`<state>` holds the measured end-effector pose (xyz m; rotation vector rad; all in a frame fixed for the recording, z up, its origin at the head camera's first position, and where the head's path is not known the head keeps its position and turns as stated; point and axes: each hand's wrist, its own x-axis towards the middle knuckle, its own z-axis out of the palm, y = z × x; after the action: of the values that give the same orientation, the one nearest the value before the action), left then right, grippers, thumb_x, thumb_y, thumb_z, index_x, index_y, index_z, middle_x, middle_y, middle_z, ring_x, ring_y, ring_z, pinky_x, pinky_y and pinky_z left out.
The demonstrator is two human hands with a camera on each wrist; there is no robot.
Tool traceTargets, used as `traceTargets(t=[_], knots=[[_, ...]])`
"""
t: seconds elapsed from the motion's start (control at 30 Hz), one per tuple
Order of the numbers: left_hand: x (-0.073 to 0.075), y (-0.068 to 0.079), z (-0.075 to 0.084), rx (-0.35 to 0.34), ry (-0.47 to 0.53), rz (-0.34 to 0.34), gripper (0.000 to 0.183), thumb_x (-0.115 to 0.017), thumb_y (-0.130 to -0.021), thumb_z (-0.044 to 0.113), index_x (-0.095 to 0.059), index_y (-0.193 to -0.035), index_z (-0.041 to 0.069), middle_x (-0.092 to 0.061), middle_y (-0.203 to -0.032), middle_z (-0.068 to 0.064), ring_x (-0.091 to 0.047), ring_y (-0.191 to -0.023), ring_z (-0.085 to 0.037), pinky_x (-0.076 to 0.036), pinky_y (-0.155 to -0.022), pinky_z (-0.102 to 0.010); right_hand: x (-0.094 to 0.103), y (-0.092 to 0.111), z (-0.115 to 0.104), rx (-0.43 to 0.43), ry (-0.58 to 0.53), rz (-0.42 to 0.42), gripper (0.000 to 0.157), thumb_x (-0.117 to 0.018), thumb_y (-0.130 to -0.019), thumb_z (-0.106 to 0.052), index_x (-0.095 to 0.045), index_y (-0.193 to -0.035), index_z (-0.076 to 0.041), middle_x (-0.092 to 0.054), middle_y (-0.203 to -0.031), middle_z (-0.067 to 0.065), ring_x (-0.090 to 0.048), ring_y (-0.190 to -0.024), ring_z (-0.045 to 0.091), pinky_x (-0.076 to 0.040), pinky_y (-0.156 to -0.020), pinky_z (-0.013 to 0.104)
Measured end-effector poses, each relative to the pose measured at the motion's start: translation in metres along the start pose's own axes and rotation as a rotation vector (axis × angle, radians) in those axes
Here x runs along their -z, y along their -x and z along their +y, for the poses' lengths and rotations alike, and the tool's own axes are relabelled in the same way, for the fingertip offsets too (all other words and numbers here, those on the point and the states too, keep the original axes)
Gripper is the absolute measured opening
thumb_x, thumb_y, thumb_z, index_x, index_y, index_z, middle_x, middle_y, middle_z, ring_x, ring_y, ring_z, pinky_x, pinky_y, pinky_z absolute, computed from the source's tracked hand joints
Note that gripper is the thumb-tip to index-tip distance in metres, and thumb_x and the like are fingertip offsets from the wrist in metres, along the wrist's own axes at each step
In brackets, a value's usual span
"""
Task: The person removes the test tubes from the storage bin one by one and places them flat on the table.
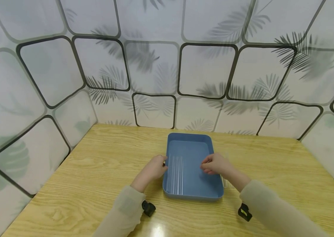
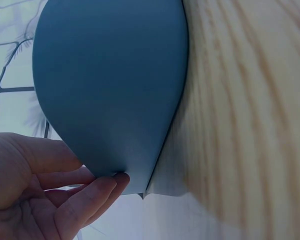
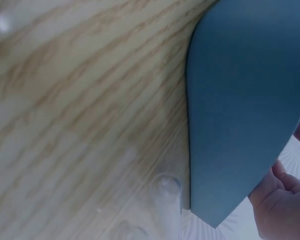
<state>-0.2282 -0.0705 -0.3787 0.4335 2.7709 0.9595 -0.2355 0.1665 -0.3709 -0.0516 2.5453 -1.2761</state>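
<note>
1 blue tray (image 1: 195,148) sits on 1 table (image 1: 116,148). At its 9 o'clock the left hand (image 1: 156,167) pinches the wall; at 3 the right hand (image 1: 216,164) curls, contents unclear. Inside, toward 8, lie at least 2 clear tubes (image 1: 176,176). Only the right wrist view distinguishes 2 rounded ends (image 3: 168,186) outside.

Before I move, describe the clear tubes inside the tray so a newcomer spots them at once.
On the wood-grain table sits a rectangular blue tray. Inside it, beside the wall nearest the left hand, the clear tubes lie lengthwise, side by side. Unlike the similar tubes outside the tray's right wall, these rest on its blue floor.
</note>
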Motion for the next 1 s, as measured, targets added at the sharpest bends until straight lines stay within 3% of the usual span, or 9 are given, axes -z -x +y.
traceTargets(t=[0.33, 0.87, 1.0], knots=[[0.000, 0.000, -0.001, -0.017, -0.008, -0.003, 0.040, -0.052, -0.087, 0.003, -0.043, -0.123, -0.013, -0.048, -0.120, -0.026, -0.052, -0.104, -0.033, -0.047, -0.083, -0.037, -0.013, -0.003, -0.001, 0.028, -0.043, -0.038, 0.029, -0.064, -0.077, -0.007, -0.058, -0.098, 0.010, -0.062, -0.081, 0.009, -0.062, -0.070, 0.018, -0.053, -0.061, 0.030], [0.000, 0.000, 0.000, -0.012, -0.001, 0.005, 0.040, -0.052, -0.087, 0.003, -0.043, -0.123, -0.012, -0.048, -0.121, -0.025, -0.051, -0.106, -0.032, -0.046, -0.084, -0.038, -0.028, -0.005, -0.002, -0.010, -0.100, -0.090, 0.032, -0.064, -0.077, -0.007, -0.056, -0.103, 0.010, -0.062, -0.081, 0.010, -0.062, -0.071, 0.018, -0.053, -0.061, 0.029], [0.000, 0.001, -0.001, -0.037, -0.005, 0.010, 0.039, -0.051, -0.087, 0.001, -0.043, -0.122, -0.014, -0.048, -0.120, -0.026, -0.052, -0.104, -0.032, -0.047, -0.083, -0.037, -0.028, -0.004, -0.004, -0.030, -0.105, -0.104, 0.033, -0.064, -0.077, -0.006, -0.055, -0.104, 0.011, -0.062, -0.081, 0.011, -0.062, -0.070, 0.017, -0.053, -0.060, 0.029]])
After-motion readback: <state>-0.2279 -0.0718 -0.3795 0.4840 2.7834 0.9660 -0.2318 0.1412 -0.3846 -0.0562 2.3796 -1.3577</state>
